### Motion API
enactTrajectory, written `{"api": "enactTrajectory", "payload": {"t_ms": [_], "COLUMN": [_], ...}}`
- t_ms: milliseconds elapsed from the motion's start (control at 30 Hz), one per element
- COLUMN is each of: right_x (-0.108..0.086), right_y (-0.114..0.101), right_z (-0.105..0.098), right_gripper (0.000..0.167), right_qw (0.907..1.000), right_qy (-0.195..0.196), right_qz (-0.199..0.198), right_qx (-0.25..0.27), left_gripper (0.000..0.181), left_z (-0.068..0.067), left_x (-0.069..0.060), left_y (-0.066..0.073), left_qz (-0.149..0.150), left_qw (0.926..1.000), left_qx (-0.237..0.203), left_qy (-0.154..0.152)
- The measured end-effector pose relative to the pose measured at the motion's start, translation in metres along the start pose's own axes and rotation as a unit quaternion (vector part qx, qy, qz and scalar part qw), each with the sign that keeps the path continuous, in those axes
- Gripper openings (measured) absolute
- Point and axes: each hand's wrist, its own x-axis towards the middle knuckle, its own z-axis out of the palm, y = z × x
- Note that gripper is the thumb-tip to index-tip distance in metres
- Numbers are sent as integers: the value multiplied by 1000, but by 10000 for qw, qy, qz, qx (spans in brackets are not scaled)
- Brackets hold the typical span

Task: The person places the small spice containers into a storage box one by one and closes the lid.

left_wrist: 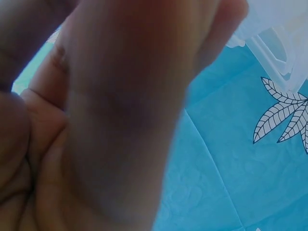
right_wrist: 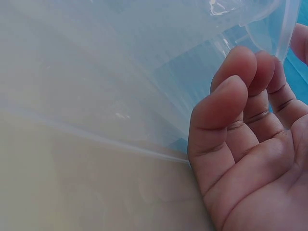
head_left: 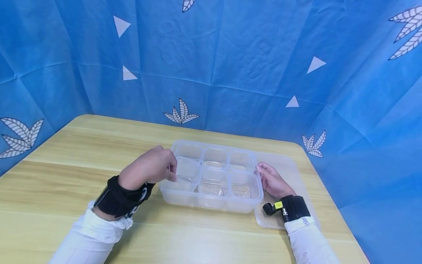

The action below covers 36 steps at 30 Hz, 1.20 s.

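Note:
A clear plastic storage box [head_left: 211, 202], split into several compartments, sits on the table in the head view. At its left end my left hand [head_left: 150, 167] pinches the edge of a clear inner box [head_left: 184, 183], which looks tilted in the front-left compartment. A finger fills most of the left wrist view and hides the pinch; some translucent plastic [left_wrist: 274, 53] shows at upper right. My right hand [head_left: 273, 180] grips the storage box's right rim. In the right wrist view its curled fingers [right_wrist: 219, 108] lie outside the box wall, the thumb mostly out of frame.
A flat translucent lid [head_left: 280, 216] lies on the wooden table [head_left: 82, 165] at the right, partly under the storage box and below my right forearm. Blue cloth [head_left: 211, 66] with white leaf and triangle prints stands behind the table and along its sides.

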Motion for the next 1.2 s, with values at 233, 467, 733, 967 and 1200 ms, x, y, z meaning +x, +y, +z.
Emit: {"api": "enactTrajectory", "payload": {"t_ms": [233,467,733,967,1200], "right_x": [0,0,0,0,0], "right_y": [0,-1,-1,-2,-1], "right_z": [-1,1,1,1,2], "right_gripper": [15,15,16,16,16], "right_qw": [10000,10000,10000,10000,10000], "right_qy": [-77,-23,-27,-51,21], "right_qz": [-5,-2,-4,1,21], "right_qx": [-1,-36,-5,-45,-20], "left_gripper": [29,33,32,31,46], "left_z": [3,6,9,11,13], "left_x": [0,1,4,4,4], "left_y": [1,0,1,4,6], "left_qz": [-71,-216,-368,-605,-718], "left_qw": [9998,9989,9960,9930,9937], "left_qx": [88,137,397,539,505], "left_qy": [-133,-393,-710,-857,-693]}}
